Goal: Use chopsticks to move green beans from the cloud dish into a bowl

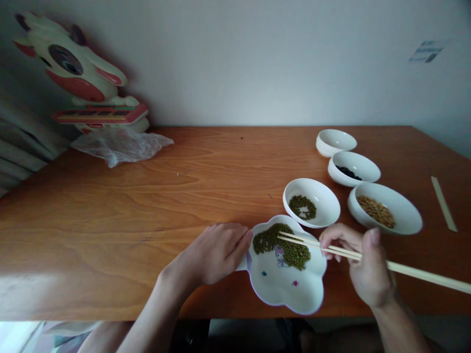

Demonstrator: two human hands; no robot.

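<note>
My left hand is closed round the short handle of a white flower-shaped dish with a lilac rim and cartoon prints. Green mung beans lie along the dish's far side. In my right hand is a pair of light wooden chopsticks, their tips resting at the beans. Touching or nearly touching the dish's far edge is a white bowl with more mung beans in it.
Further right stand a bowl of tan beans or grains, a bowl of dark beans and another white bowl. A chopstick sleeve or strip lies at the right. A cow toy keyboard and plastic bag occupy the far left.
</note>
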